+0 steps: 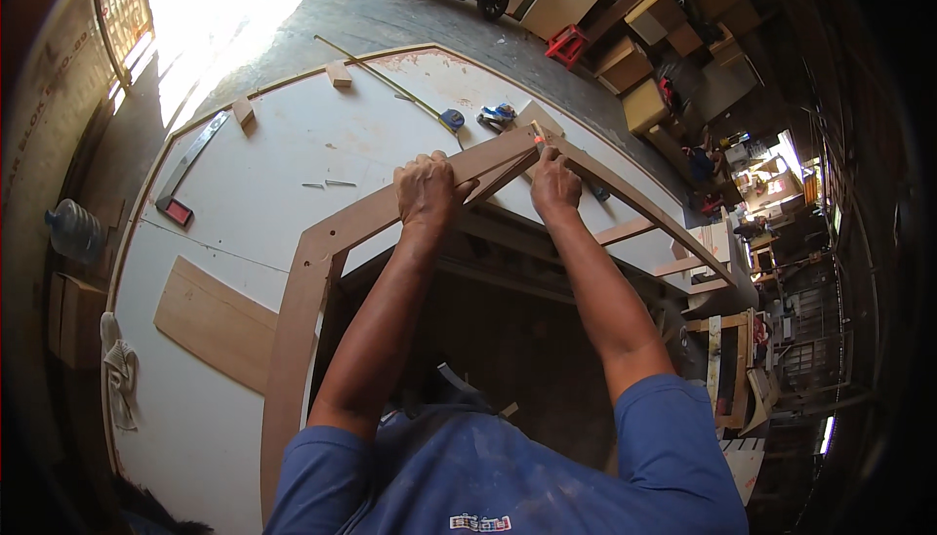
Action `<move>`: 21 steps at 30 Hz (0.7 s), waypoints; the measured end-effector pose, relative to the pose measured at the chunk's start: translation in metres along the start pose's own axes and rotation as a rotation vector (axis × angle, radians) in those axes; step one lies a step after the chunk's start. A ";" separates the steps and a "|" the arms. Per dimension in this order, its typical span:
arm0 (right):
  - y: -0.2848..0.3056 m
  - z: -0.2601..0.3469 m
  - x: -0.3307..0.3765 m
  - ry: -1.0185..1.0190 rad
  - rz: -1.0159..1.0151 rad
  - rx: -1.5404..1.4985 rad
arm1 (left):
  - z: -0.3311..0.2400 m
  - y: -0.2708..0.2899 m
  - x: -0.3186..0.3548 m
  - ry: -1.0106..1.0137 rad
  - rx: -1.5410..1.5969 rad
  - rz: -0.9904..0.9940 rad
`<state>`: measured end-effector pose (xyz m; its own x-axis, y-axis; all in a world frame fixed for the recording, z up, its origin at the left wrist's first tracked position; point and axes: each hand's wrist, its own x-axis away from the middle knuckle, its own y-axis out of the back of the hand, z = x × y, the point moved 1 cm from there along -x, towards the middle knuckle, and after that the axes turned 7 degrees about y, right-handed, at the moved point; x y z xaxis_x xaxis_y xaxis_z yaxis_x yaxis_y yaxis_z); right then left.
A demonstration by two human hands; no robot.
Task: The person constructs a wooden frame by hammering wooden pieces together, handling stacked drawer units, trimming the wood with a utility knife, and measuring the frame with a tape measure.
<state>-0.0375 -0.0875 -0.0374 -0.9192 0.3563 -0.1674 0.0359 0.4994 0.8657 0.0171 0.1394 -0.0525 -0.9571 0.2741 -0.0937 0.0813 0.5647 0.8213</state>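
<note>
A brown wooden frame (353, 220) with mitred corners stands on edge before me, its lower part hidden by my arms and body. My left hand (427, 189) is closed around the top rail, left of the far corner. At that corner my right hand (556, 184) is closed on a small tool with a red-orange part (538, 140). Most of the tool is hidden by the fingers, and its kind cannot be made out. Two dark holes show in the rail near the left corner.
The white tabletop (283, 159) carries a try square (188, 172), a blue tape measure (452, 120) with its yellow blade out, wood blocks (339, 75), small metal fasteners (339, 183), a blue-and-black tool (497, 117) and a plywood panel (217, 322). A cloth (120, 371) hangs at the left edge.
</note>
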 end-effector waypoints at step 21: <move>0.042 -0.003 0.006 -0.075 0.363 -0.143 | 0.007 -0.007 0.000 -0.029 0.046 -0.088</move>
<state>-0.0429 -0.0662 -0.0007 -0.8254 0.5489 0.1318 0.2931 0.2171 0.9311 0.0182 0.1411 -0.0620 -0.9528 0.2438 -0.1807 0.0107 0.6223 0.7827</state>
